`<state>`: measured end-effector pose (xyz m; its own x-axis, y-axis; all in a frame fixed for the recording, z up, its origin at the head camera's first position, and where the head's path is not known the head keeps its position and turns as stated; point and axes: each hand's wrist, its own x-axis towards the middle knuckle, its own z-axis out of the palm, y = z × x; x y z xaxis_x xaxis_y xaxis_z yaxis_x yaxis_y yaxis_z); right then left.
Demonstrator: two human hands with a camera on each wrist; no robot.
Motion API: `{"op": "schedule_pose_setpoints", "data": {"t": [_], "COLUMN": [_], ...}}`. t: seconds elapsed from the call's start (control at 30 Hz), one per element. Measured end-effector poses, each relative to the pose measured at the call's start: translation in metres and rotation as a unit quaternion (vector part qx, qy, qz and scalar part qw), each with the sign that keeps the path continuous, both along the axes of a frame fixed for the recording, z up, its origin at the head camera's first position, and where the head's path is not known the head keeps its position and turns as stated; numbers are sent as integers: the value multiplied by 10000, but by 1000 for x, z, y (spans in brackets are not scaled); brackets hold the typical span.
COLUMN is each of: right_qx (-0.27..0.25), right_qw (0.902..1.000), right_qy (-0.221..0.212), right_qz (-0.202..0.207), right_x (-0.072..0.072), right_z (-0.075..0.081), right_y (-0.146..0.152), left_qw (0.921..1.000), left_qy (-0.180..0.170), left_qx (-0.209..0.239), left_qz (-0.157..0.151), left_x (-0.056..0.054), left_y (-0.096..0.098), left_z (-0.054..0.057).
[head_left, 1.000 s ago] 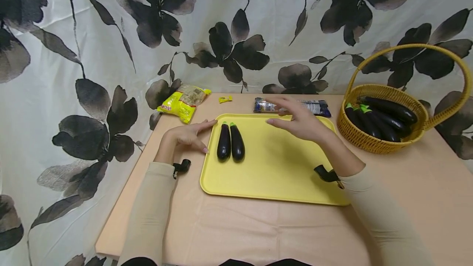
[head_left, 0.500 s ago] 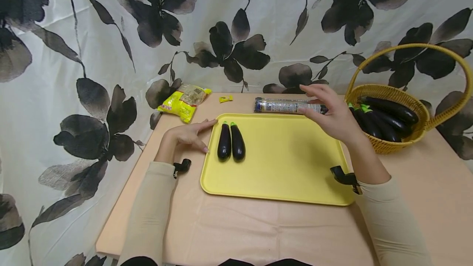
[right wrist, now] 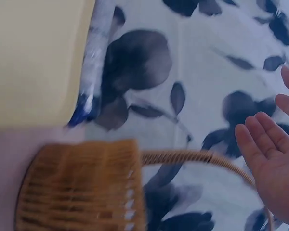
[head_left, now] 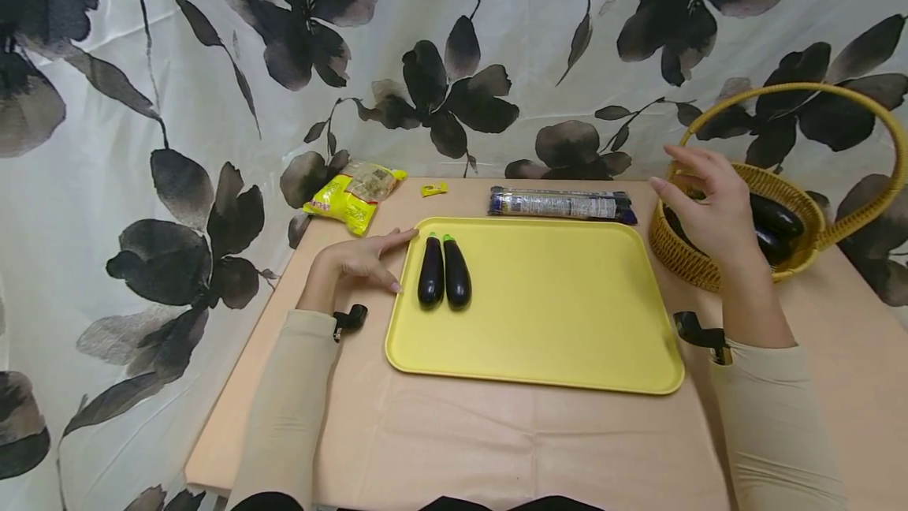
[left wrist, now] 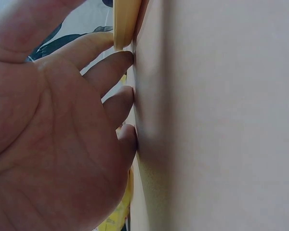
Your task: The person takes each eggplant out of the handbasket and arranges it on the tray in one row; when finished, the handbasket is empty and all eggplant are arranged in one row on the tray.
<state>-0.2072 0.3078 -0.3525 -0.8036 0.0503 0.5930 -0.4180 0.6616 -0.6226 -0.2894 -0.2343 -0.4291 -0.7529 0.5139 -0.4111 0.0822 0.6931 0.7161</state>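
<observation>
Two small eggplants, a left one (head_left: 430,273) and a right one (head_left: 457,274), lie side by side on the left part of a yellow tray (head_left: 553,306). My left hand (head_left: 355,260) rests at the tray's left edge, thumb and fingertips touching the rim; in the left wrist view its fingertips meet the tabletop. My right hand (head_left: 716,207) is raised over the left side of a wicker basket (head_left: 684,262), fingers spread and holding nothing. Inside the basket lie more eggplants (head_left: 775,216), partly hidden behind that hand. The right wrist view shows the palm (right wrist: 279,178) bare.
Behind the tray lies a long dark-blue packet (head_left: 560,203). A yellow bag (head_left: 355,194) and a small yellow wrapper (head_left: 433,190) sit at the back left. The basket's tall handle (head_left: 816,88) arches above it, in front of a floral curtain (head_left: 447,101).
My right hand has moved rightward from above the tray to over the basket, uncovering the blue packet. The left hand stays at the tray's edge.
</observation>
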Motion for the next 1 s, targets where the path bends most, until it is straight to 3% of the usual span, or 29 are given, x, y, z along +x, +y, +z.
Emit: {"op": "schedule_pose_setpoints", "data": {"t": [0.2, 0.57, 0.8, 1.0], "right_qx": [-9, -234, 290, 772], "right_qw": [9963, 9899, 9830, 9777], "right_qy": [-584, -983, -1398, -1694], "right_qz": [-636, -997, -1158, -974], "right_x": [-4, -12, -20, -28], "right_z": [-13, -25, -29, -34], "right_y": [26, 56, 83, 109], "left_qw": [10000, 10000, 9999, 9998], "left_qy": [-22, -1, 82, 128], "left_qx": [-15, -91, -112, -131], "left_qz": [50, 31, -10, -65], "left_x": [0, 2, 2, 1], "left_y": [1, 3, 1, 1], "left_z": [0, 4, 3, 1]}}
